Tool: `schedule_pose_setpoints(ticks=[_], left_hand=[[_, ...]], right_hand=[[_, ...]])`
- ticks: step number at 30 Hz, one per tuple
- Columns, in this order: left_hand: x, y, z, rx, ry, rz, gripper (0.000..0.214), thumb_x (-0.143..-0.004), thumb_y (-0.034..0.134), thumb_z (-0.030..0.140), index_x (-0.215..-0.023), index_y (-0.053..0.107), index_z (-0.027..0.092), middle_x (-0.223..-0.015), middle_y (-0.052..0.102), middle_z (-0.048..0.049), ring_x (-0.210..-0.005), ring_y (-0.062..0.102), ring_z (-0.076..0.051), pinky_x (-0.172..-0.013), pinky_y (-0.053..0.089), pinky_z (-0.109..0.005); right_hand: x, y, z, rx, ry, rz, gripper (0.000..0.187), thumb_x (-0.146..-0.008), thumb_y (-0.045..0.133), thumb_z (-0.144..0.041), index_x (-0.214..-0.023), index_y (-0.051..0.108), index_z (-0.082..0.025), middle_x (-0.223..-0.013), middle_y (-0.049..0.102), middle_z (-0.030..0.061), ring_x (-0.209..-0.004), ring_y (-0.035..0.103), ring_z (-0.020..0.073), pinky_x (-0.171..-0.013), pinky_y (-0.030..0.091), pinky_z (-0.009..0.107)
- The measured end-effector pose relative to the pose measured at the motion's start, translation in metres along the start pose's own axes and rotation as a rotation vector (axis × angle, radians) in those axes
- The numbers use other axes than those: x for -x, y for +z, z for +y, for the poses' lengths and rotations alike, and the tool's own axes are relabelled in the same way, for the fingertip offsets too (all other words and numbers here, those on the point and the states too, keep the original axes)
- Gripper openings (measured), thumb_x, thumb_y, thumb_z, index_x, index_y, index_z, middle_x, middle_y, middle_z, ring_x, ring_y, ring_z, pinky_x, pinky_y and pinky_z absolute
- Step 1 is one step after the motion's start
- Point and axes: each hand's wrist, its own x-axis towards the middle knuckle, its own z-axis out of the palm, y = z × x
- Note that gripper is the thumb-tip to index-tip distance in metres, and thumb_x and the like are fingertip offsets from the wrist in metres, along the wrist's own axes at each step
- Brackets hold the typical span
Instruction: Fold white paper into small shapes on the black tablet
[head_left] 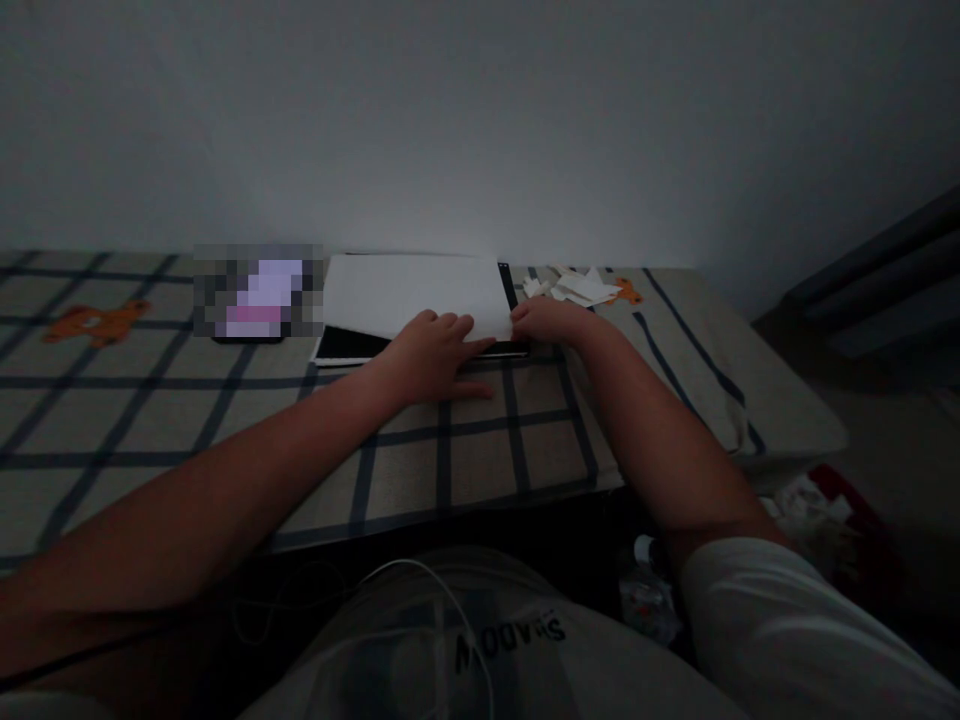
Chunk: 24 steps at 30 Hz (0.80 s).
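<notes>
A white sheet of paper [412,285] lies over a flat black surface [345,343] with a pale lower edge, close to the wall. Black shows along the sheet's front and right sides. My left hand [435,355] rests across the front edge of the paper, fingers spread and pointing right. At the sheet's front right corner, my right hand [547,320] has its fingers closed in a pinch on the paper's edge. Its fingertips are partly hidden, and the dim light blurs the detail. Torn white paper scraps [581,287] lie just behind the right hand.
A checked cloth [480,440] with orange figures covers the table. Left of the paper lies a phone-like device [262,300], pixelated. Below the table's right side are a plastic bottle [649,595] and a red container [862,520] with crumpled paper. A white cable [457,600] crosses my shirt.
</notes>
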Motion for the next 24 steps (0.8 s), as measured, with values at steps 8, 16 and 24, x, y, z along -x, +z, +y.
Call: schedule_pose_setpoints(ticks=[8,16,24], left_hand=[[0.018,0.000,-0.015,0.047,0.056,0.007,0.080,-0.093,0.040,0.077,-0.148,0.055,0.020,-0.125,0.066,-0.0143,-0.109,0.059,-0.030,-0.090,0.038,-0.040],[0.024,0.006,-0.016,0.111,0.064,0.049,0.079,-0.094,0.043,0.074,-0.147,0.055,0.017,-0.127,0.066,-0.0152,-0.109,0.059,-0.032,-0.090,0.041,-0.042],[0.024,0.008,-0.015,0.106,0.064,0.066,0.077,-0.095,0.043,0.072,-0.147,0.055,0.016,-0.127,0.065,-0.0153,-0.109,0.057,-0.031,-0.090,0.039,-0.041]], right_hand=[[0.005,-0.004,-0.006,0.006,-0.008,-0.016,0.016,-0.082,0.056,-0.012,-0.082,0.071,-0.015,-0.082,0.069,0.0062,-0.073,0.056,0.0157,-0.065,0.041,0.026],[-0.007,0.011,0.001,0.066,-0.026,0.139,0.028,-0.077,0.052,-0.013,-0.088,0.077,-0.014,-0.089,0.073,0.0122,-0.074,0.058,0.0185,-0.067,0.039,0.030],[-0.006,0.014,-0.010,0.022,-0.054,0.181,0.025,-0.077,0.052,-0.017,-0.086,0.076,-0.016,-0.088,0.072,0.0098,-0.072,0.054,0.0173,-0.063,0.034,0.030]])
